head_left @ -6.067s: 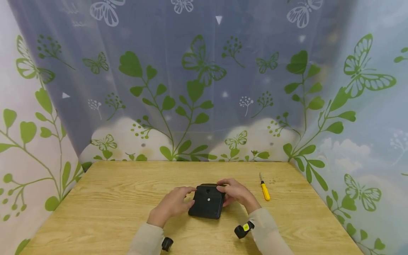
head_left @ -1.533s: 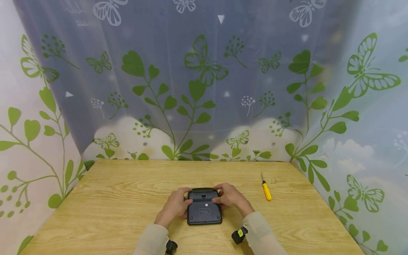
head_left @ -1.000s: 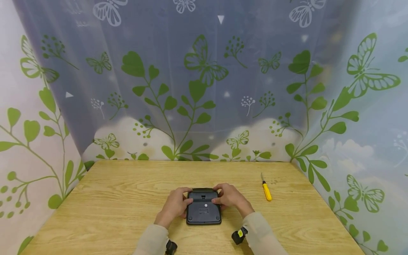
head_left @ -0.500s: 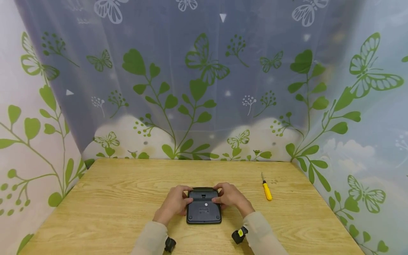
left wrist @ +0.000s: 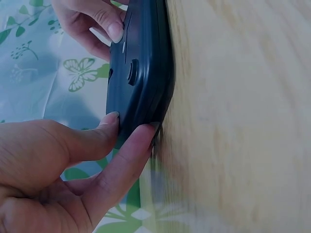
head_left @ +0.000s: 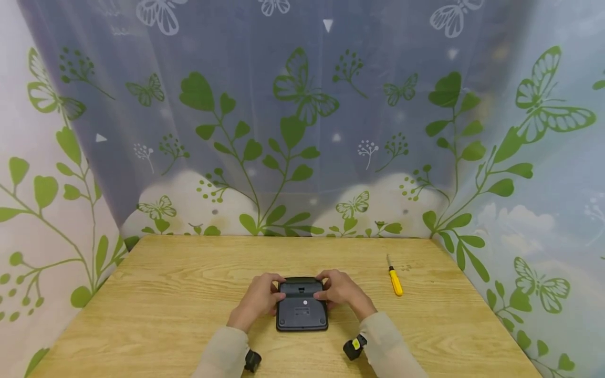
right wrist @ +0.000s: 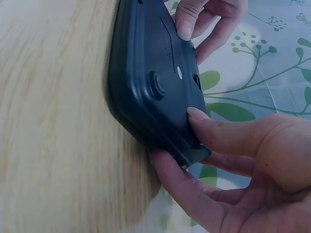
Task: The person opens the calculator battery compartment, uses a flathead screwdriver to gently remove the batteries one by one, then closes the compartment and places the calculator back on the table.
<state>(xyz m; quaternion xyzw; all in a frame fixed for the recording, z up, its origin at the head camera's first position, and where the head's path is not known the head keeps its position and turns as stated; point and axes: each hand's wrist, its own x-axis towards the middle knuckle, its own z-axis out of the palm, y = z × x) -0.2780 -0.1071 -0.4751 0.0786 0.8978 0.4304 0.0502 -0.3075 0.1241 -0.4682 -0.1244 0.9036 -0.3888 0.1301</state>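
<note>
A black desktop calculator (head_left: 302, 319) lies with its back up, showing round feet, a label, a small white dot and a dark slot. My left hand (head_left: 257, 300) holds its far left part, thumb on the back and forefinger along the side edge. At the far right part my right hand (head_left: 341, 293) does the same. In the left wrist view the thumb and forefinger pinch the calculator (left wrist: 141, 82) close over the table. The right wrist view shows the other thumb on the back of the calculator (right wrist: 146, 92) and a finger under its edge. Its front is hidden.
A yellow-handled screwdriver (head_left: 395, 282) lies on the wooden table (head_left: 189, 278) to the right, its tip pointing away. Beside its shaft are several tiny pieces, perhaps screws (head_left: 405, 268). A patterned curtain (head_left: 302, 157) stands behind the table.
Six seconds ago the calculator lay slightly turned, its back looking plainer; now it sits square with label and feet showing. Over the last second and a half both hands keep nearly the same hold.
</note>
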